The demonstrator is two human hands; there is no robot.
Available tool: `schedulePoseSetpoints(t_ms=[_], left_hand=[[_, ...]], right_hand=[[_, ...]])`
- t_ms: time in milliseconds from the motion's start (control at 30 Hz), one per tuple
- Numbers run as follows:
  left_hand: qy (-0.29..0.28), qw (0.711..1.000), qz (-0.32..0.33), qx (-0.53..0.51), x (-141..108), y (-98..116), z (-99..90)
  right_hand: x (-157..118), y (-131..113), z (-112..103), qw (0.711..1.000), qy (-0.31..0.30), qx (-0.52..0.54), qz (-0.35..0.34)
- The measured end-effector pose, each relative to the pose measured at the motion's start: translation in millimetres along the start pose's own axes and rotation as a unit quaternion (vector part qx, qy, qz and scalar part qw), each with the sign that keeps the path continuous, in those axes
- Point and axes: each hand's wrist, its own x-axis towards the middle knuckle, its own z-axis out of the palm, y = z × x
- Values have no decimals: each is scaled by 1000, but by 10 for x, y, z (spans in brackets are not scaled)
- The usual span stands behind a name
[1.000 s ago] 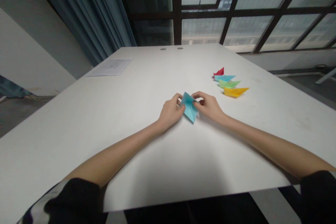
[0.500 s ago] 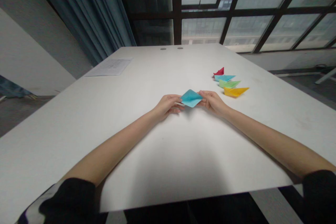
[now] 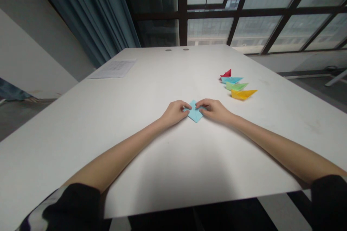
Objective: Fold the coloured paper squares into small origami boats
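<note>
A light blue sheet of folded paper (image 3: 195, 116), diamond-shaped, lies flat on the white table between my hands. My left hand (image 3: 176, 112) has its thumb and fingers on the paper's left corner. On the right side, the bent fingers and thumb of my right hand (image 3: 213, 109) press on the paper. Both hands partly cover its side corners. To the right and farther back stand folded paper boats in a row: a yellow one (image 3: 243, 95), a green one (image 3: 236, 86), a blue one (image 3: 231, 80) and a red one (image 3: 226, 74).
A printed sheet (image 3: 113, 69) lies at the table's far left edge. Two round grey discs sit near the back edge of the white table (image 3: 162, 79). Beyond it are a blue curtain (image 3: 92, 11) and dark-framed windows (image 3: 211, 16).
Both hands have come down and slightly towards me with the blue paper. It was held up at its side corners and now lies flat, with my fingers on top of it.
</note>
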Motion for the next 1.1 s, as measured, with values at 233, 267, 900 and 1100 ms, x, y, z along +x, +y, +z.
schedulePoseSetpoints(t_ms=[233, 267, 900, 1100], left_hand=[[-25, 971, 153, 180, -30, -52, 11], [-34, 967, 168, 190, -32, -56, 10], [-86, 946, 205, 234, -75, -5, -48], [-66, 962, 182, 193, -63, 20, -27]], right_hand=[[8, 11, -35, 987, -27, -140, -70], [8, 20, -43, 986, -30, -148, -78], [-47, 4, -150, 970, -96, -192, -110], [-34, -40, -129, 971, -84, -200, -98]])
